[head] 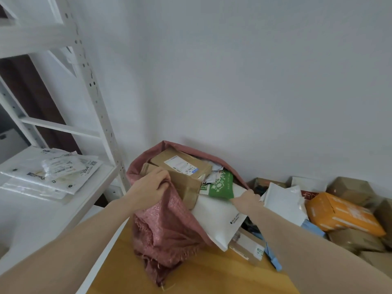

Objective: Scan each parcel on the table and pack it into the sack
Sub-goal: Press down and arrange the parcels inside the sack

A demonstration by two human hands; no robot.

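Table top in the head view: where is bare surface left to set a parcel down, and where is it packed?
Bare wood shows in front of the pink sack, between the two forearms. The right side is crowded: orange box, white mailers and brown cartons piled to the wall. The sack mouth is full; the left hand grips its rim, the right hand pushes a white mailer.

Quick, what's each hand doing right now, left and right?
Left hand: closed, gripping the rim of the pink sack.
Right hand: closed on the white mailer, at the sack's mouth.
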